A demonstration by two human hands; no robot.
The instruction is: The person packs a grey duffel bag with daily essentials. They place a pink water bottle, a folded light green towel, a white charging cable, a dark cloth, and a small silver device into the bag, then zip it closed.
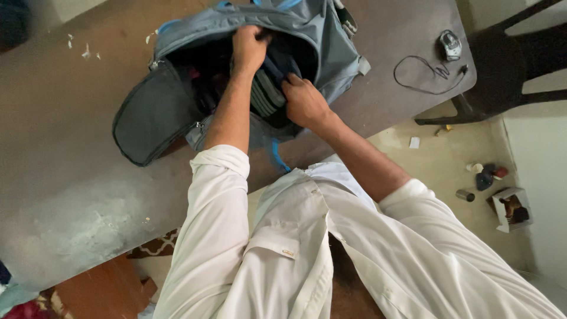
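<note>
Backpack (331,41) interior is dark, hiding both hands' fingertips inside.

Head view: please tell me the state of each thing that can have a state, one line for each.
backpack: lying on the table, main compartment open
front flap: unzipped, folded out onto the table
dark items: inside the backpack, partly hidden
left hand: reaching into the backpack, fingers curled at its upper edge
right hand: on the dark items, grip unclear
cable: loose, looped on the table
</note>
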